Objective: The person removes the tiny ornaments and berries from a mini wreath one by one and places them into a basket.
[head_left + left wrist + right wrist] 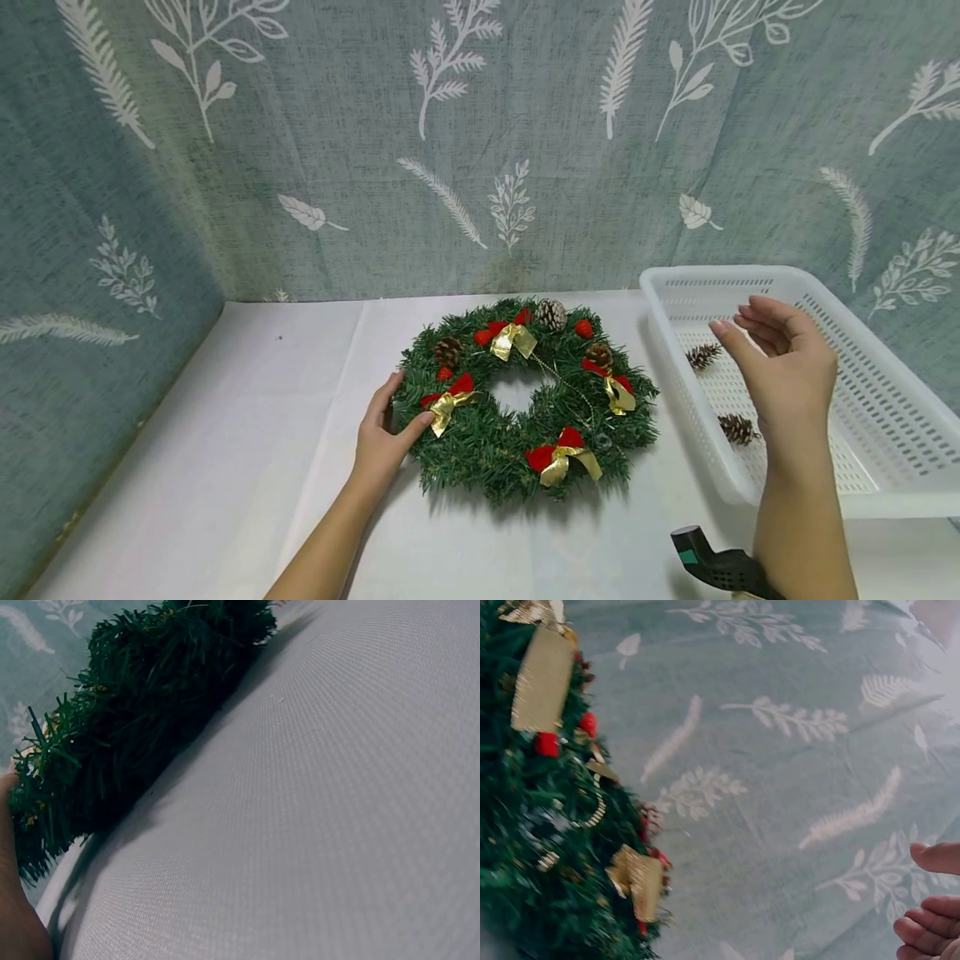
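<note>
A green Christmas wreath (480,458) lies flat, dressed with red-and-gold bows, pinecones, red berries and a thin gold bead string. My left hand (386,433) grips its left edge, thumb on top by a bow and fingers down the outer side. In the left wrist view the wreath (165,690) shows from its side, close over the cloth. My right hand (795,375) is raised over the white basket (682,425), thumb apart from loosely bent fingers, with nothing visible between them. In the right wrist view this hand (934,922) appears only at the edge.
Inside the basket lie two brown pinecones, one pinecone (703,357) farther back and another pinecone (738,429) nearer. A leaf-patterned grey-green cloth (487,208) rises behind the white tabletop (247,417). A black strap device (720,567) sits at my right wrist.
</note>
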Available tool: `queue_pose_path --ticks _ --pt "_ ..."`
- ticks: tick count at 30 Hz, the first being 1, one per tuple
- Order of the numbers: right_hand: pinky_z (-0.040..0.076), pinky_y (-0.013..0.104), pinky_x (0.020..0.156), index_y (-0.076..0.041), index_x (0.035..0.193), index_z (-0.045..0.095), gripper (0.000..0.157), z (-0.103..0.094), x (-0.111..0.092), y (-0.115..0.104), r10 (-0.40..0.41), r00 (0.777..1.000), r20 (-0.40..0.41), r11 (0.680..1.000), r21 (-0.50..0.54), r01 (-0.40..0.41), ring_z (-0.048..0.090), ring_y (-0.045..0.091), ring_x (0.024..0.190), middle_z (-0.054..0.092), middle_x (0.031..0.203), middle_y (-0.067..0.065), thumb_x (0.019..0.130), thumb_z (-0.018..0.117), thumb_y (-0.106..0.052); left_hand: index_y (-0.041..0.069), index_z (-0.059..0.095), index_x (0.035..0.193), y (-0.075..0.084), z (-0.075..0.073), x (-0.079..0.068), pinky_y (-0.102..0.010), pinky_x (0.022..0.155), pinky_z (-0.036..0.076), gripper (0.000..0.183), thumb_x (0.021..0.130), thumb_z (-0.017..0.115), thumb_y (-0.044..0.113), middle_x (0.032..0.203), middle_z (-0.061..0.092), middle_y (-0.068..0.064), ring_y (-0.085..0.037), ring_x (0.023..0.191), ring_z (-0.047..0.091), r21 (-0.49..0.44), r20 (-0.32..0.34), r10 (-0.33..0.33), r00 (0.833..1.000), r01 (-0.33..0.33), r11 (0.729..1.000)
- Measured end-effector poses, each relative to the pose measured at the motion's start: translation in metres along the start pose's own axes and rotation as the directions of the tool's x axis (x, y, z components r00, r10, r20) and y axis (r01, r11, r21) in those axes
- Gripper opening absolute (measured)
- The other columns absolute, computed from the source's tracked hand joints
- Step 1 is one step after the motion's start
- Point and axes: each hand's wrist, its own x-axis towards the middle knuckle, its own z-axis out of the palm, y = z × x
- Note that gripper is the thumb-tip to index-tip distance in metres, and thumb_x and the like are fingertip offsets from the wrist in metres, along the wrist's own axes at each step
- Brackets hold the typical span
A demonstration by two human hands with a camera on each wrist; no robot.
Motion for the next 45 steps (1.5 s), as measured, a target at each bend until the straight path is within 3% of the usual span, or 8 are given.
queue_pose_path --ticks 4,11,17,26,34,45 --pt "0.046 0.009 0.086 -0.007 0.121 0.06 0.043 0.011 -0.009 0.0 -0.053 0.997 0.05 0.997 -0.045 0.055 0.058 -0.003 0.094 0.058 0.101 -0.014 0.08 0.075 -0.008 0.016 0.035 0.147 -0.001 -0.001 -0.001 -0.043 0.118 0.016 0.069 0.087 0.068 0.012 0.155 0.023 -0.009 -0.023 0.145 0.015 -0.007 -0.001 0.008 1.0 -0.008 1.0" --pt "0.042 0.01 0.083 -0.008 0.122 0.06 0.044 0.03 -0.021 0.001 -0.064 0.99 0.127 0.995 -0.071 0.073 0.057 -0.006 0.097 0.06 0.104 -0.012 0.082 0.075 -0.018 0.016 0.034 0.147 -0.001 -0.001 -0.002 -0.043 0.117 0.016 0.07 0.087 0.069 0.012 0.156 0.022 -0.008 -0.024 0.145 0.015 0.0 0.003 -0.003 1.0 0.003 1.0" --pt "0.045 0.017 0.093 -0.004 0.122 0.059 0.041 0.046 -0.025 0.004 -0.118 0.978 0.17 0.99 -0.052 0.129 0.056 -0.005 0.099 0.062 0.109 0.0 0.086 0.071 -0.02 0.016 0.033 0.148 0.0 -0.002 -0.001 -0.042 0.118 0.015 0.07 0.087 0.069 0.013 0.156 0.022 -0.008 -0.023 0.145 0.014 -0.003 0.002 -0.006 1.0 0.006 1.0" --pt "0.042 0.04 0.103 0.002 0.124 0.055 0.043 0.068 -0.03 0.018 -0.159 0.949 0.271 0.984 -0.037 0.176 0.057 0.025 0.113 0.061 0.118 0.015 0.089 0.067 -0.02 0.017 0.034 0.148 0.002 -0.002 0.0 -0.042 0.118 0.015 0.069 0.088 0.068 0.014 0.156 0.022 -0.007 -0.022 0.145 0.014 -0.001 0.004 -0.003 1.0 0.003 1.0" --pt "0.042 0.049 0.101 -0.003 0.13 0.05 0.051 0.082 -0.03 0.037 -0.078 0.919 0.388 0.988 -0.094 0.123 0.05 0.03 0.123 0.055 0.128 0.016 0.091 0.064 -0.033 0.018 0.033 0.148 0.002 -0.002 0.0 -0.042 0.118 0.015 0.069 0.088 0.068 0.015 0.156 0.022 -0.006 -0.022 0.145 0.014 0.011 0.007 -0.009 1.0 0.009 1.0" --pt "0.036 0.046 0.106 0.001 0.133 0.047 0.056 0.093 -0.027 0.053 -0.026 0.895 0.445 0.984 -0.146 0.102 0.044 0.033 0.127 0.049 0.135 0.019 0.09 0.066 -0.03 0.017 0.034 0.148 -0.001 0.0 0.001 -0.041 0.118 0.016 0.072 0.086 0.07 0.014 0.156 0.023 -0.007 -0.023 0.145 0.015 0.011 -0.001 -0.017 1.0 0.017 1.0"
